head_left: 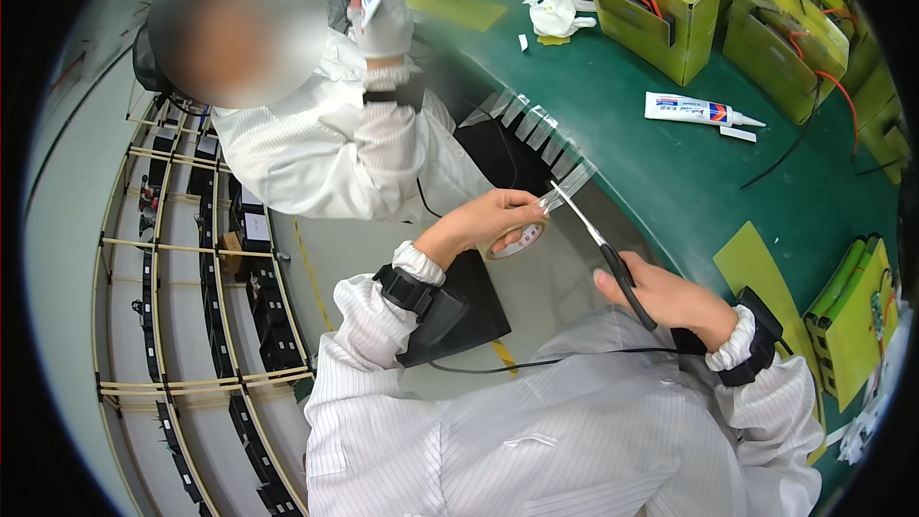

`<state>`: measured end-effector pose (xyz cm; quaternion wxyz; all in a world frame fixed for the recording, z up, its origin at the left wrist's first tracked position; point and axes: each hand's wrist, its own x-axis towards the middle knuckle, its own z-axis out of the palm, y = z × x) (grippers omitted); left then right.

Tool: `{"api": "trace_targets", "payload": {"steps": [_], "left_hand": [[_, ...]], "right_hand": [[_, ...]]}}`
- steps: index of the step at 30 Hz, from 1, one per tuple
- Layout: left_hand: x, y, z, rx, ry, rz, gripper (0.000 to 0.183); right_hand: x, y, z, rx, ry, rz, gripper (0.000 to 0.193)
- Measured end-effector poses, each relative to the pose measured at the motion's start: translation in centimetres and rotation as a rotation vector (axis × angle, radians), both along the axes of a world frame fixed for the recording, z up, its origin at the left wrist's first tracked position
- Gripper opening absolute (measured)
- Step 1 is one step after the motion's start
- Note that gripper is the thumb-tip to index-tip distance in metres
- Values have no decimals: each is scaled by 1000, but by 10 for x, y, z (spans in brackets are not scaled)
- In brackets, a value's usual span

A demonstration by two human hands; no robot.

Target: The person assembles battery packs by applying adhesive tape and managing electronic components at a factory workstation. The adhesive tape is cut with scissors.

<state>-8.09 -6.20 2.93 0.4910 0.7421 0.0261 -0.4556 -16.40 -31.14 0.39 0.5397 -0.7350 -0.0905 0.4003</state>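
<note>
My left hand (486,221) is closed on a roll of clear tape (520,241), beside the front edge of the green worktable (661,172). A loose length of tape (565,189) runs from the fingers to that edge. Black-handled scissors (620,273) are gripped in my right hand (672,297), with their blades pointing up and left, close to the tape. Whether the blades touch it I cannot tell. Several short clear tape strips (538,126) hang in a row from the table edge beyond my left hand.
Yellow-green wrapped battery packs (651,14) with red and black wires stand at the back right. Nearer lie a white glue tube (694,108) and a crumpled white cloth (555,12). Another pack (852,325) sits at right. A co-worker in white (316,148) is across-left, before a shelf rack (182,247).
</note>
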Motion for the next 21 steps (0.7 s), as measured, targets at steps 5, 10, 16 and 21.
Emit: {"api": "trace_targets", "payload": {"steps": [5, 10, 16, 21], "left_hand": [[2, 6, -4, 0, 19, -38, 24], [6, 7, -8, -14, 44, -77, 25], [7, 14, -15, -65, 64, -68, 25], [6, 9, -15, -94, 47, -49, 22]], "right_hand": [[14, 10, 1, -52, 11, 15, 81], [18, 20, -3, -80, -10, -41, 90], [24, 28, -2, -81, -17, -61, 94], [25, 27, -4, -89, -46, -91, 89]]}}
